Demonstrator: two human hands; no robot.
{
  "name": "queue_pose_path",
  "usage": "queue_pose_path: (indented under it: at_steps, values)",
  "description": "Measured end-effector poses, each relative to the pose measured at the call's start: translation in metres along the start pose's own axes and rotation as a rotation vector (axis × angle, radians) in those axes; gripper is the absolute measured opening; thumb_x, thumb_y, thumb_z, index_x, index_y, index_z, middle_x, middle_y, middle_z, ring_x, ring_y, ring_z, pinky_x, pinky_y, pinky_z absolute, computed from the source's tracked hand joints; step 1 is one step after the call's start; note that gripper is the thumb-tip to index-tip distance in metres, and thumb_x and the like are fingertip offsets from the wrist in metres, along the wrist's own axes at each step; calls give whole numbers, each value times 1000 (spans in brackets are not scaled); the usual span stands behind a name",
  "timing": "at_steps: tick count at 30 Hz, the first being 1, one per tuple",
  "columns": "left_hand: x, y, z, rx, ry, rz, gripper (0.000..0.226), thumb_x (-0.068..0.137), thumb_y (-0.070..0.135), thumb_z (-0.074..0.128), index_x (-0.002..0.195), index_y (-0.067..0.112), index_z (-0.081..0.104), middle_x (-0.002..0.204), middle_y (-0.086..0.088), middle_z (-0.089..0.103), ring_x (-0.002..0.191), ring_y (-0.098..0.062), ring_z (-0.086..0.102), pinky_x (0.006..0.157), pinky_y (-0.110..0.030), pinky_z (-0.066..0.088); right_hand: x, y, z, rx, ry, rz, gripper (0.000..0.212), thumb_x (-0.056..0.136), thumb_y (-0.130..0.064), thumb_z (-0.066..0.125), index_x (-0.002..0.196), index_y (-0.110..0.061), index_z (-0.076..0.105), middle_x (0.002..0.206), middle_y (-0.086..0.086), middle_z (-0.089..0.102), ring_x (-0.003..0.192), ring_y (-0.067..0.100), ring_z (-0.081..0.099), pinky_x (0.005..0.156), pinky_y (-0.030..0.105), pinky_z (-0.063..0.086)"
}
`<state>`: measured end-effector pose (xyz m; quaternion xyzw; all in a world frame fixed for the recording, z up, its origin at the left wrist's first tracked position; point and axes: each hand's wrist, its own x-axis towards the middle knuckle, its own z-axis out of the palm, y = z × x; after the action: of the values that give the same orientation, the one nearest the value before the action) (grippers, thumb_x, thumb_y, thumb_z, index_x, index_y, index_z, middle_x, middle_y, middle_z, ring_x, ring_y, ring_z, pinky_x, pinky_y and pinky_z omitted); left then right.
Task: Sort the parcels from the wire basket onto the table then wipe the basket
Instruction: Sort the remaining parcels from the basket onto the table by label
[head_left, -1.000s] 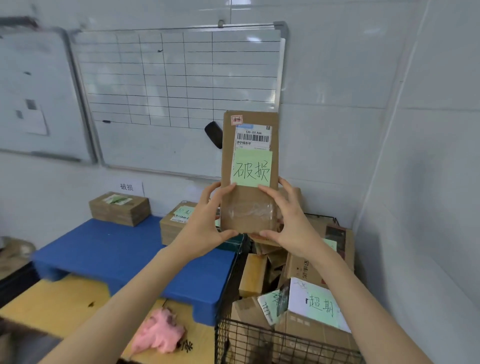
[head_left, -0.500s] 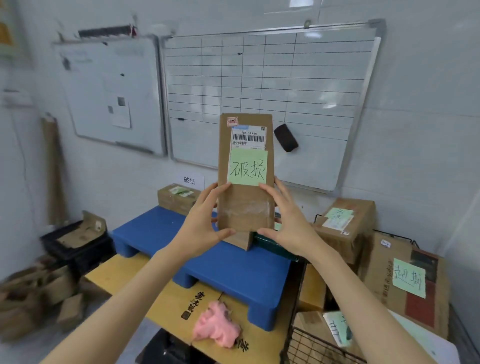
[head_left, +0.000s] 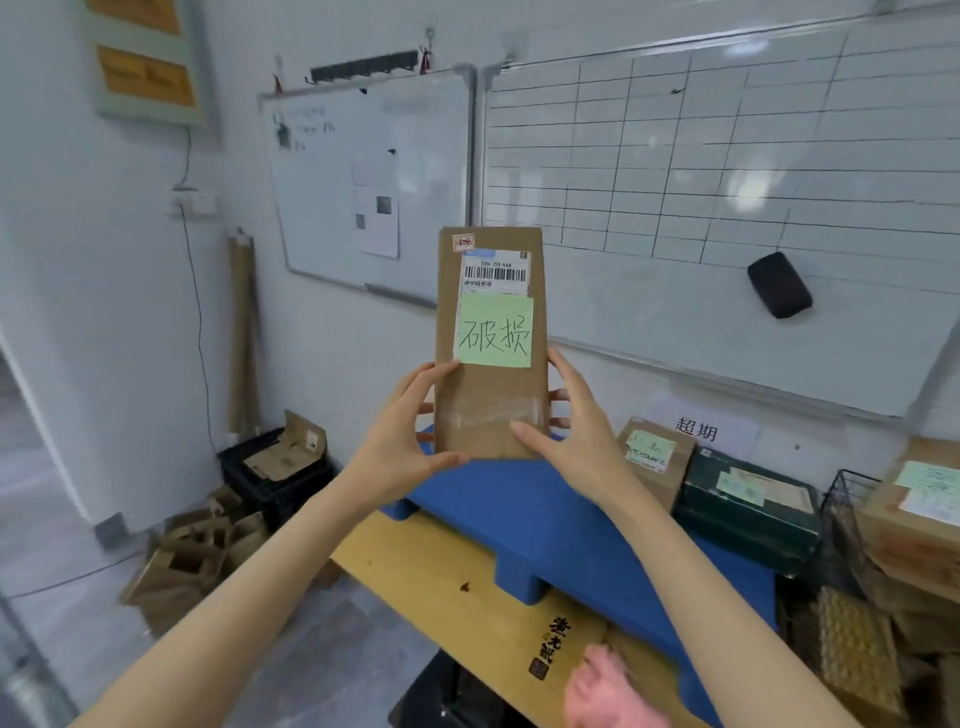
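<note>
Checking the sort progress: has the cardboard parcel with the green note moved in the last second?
Yes. The cardboard parcel has gone left: the black eraser on the gridded whiteboard, once at its left edge, now lies well to its right.

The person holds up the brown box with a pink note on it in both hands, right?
No: the note on the brown box is green, not pink, as the head view shows. The left hand and right hand do both hold it up.

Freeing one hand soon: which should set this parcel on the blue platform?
Probably the left hand: it grips the parcel by the blue platform's bare left end; boxes crowd the right hand's side.
</note>
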<state>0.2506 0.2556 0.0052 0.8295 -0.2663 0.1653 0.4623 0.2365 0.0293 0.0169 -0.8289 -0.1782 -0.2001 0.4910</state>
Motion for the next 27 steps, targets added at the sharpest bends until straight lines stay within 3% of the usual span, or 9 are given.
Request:
queue_pose_path:
  at_steps: [4,10,12,15,17,19,23,25,27]
  values:
    - [0,-34,-31,-9,2,-26,96,71,15,87,147,38,33,148,15,32,117,-8,49,82,-19,56,23,6,41,43,-48,-6,82,88,-24,74,149,-45,24,145,-25,39,133,6,41,108,48,44]
    - [6,-87,-51,-34,16,-81,96,70,16,88,146,40,34,147,17,33,117,-6,50,82,-23,57,59,36,88,150,-153,77,87,85,-43,74,149,-53,16,159,-28,12,149,8,16,119,54,26]
    - [10,-105,-52,-45,19,-110,96,70,17,88,146,39,35,147,17,34,116,-5,50,84,-24,57,70,49,100,256,-227,139,84,85,-43,74,146,-58,19,151,-36,25,145,7,27,118,50,30]
    - [17,-136,-49,-61,14,-148,95,70,15,88,145,40,36,145,19,36,115,-8,51,83,-25,57,86,71,120,332,-291,187,77,91,-29,70,143,-60,22,141,-39,37,137,4,40,114,45,39]
    - [26,-155,-49,-70,6,-175,94,70,15,88,142,44,35,142,25,35,115,-7,51,82,-22,56,99,86,134,344,-304,195,75,93,-24,69,137,-63,23,137,-45,37,138,3,38,114,37,38]
    - [40,-175,-50,-71,-8,-202,94,70,16,88,140,49,35,141,26,35,115,-6,51,82,-21,56,114,103,146,369,-309,224,78,92,-23,69,139,-61,20,144,-40,33,138,2,37,111,28,38]
    - [76,-213,-52,-60,-54,-248,95,69,15,89,141,50,35,144,19,38,118,-9,51,81,-17,54,144,135,167,381,-276,288,75,92,-22,69,139,-54,20,152,-24,30,130,-4,41,85,8,45]
    - [91,-230,-52,-58,-74,-262,95,69,13,88,139,51,36,143,20,39,118,-8,51,79,-13,53,157,150,175,385,-276,303,73,92,-23,69,138,-54,21,150,-24,30,123,-10,42,82,6,46]
    - [104,-248,-49,-66,-88,-285,95,70,13,88,140,49,36,144,20,39,118,-7,51,79,-13,52,170,166,180,399,-279,311,74,91,-26,70,136,-59,22,150,-26,30,124,-5,46,89,12,48]
